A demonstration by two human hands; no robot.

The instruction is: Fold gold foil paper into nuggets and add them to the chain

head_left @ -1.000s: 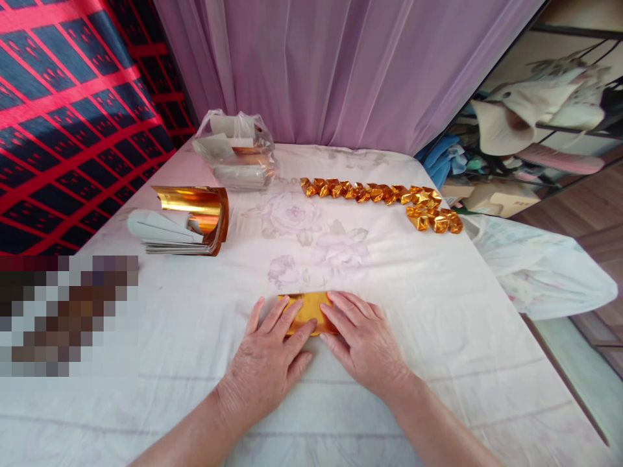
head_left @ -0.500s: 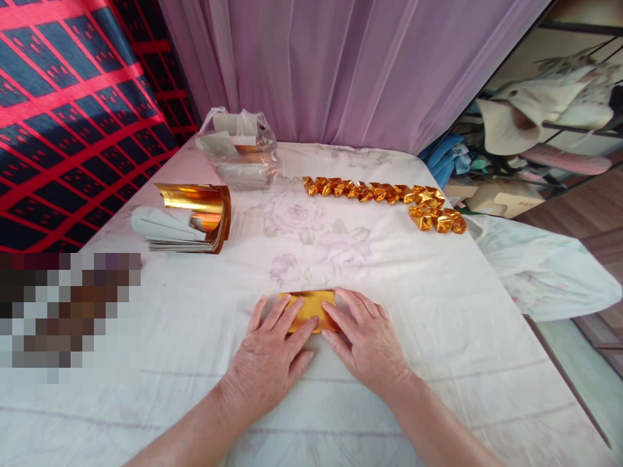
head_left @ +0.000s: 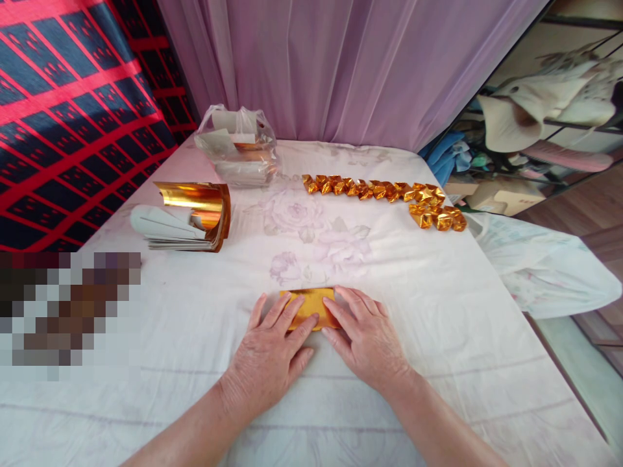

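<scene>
A folded rectangle of gold foil paper lies flat on the tablecloth in front of me. My left hand rests over its left part, fingers spread and fingertips pressing on the foil. On the right side, my right hand lies with its fingers stretched out, fingertips touching the foil's right end. Farther up the table, folded gold foil pieces stand in a row, with several more in a short row at its right end. Fingers cover parts of the foil's lower and side edges.
A curled stack of gold foil sheets with pale backs lies at the left. Behind it stands a clear plastic bag holding more sheets. A purple curtain hangs along the back. Shelves with a pale hat are at the right.
Both hands stay nearly still on the foil. The whole view has shifted very slightly.
</scene>
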